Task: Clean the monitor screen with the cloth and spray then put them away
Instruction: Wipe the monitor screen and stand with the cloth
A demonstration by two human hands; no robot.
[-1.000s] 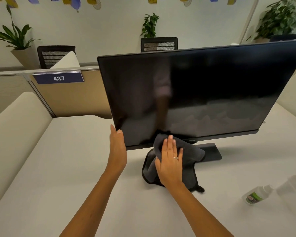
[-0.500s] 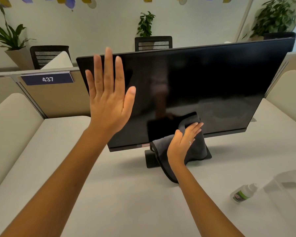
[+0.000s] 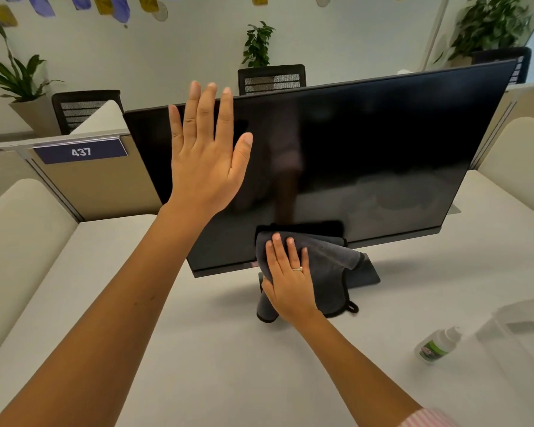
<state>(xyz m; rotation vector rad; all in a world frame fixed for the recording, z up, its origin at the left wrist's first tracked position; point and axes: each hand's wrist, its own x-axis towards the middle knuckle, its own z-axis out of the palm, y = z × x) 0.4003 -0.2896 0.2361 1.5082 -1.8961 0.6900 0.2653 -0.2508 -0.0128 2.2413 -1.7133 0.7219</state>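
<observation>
The left hand [image 3: 204, 155] is raised upright, palm turned away, fingers straight and close together, thumb spread to the side. The right hand [image 3: 289, 280] lies lower with flat, straight fingers, a ring on one of them. Both forearms are bare and extended forward.

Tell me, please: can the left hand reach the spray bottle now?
Probably not directly. The left hand is raised open near the monitor's upper left, while the spray bottle lies far right on the desk, beyond the right hand pressing the grey cloth.
</observation>
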